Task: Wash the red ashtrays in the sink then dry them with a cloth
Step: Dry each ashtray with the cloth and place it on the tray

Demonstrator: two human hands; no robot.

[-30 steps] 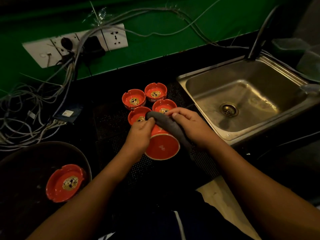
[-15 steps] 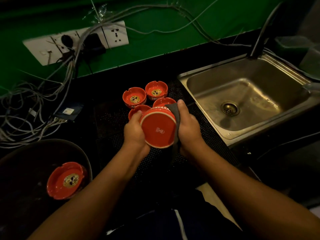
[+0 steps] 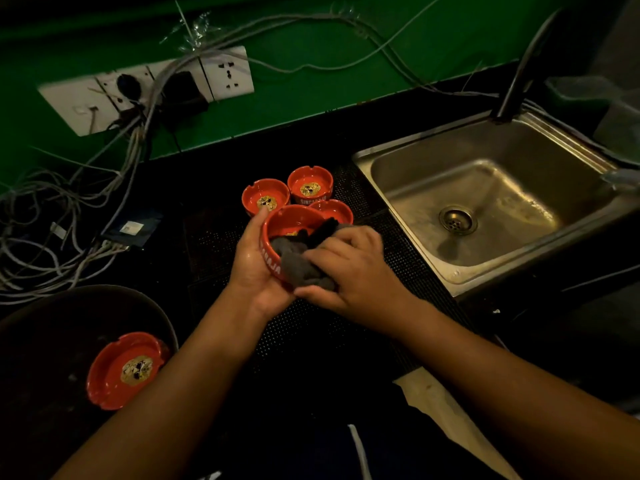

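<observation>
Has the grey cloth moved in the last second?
Yes. The grey cloth lay draped over the outside of the held ashtray; now the right hand presses it inside the bowl, on the side toward the sink.

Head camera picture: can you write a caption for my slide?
Left hand holds a red ashtray while the right hand wipes inside it with a grey cloth.

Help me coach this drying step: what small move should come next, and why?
Probably sweep the grey cloth around inside the held ashtray. The left hand cups it open side up, and the right hand already presses the cloth over its near rim into the bowl.
</observation>
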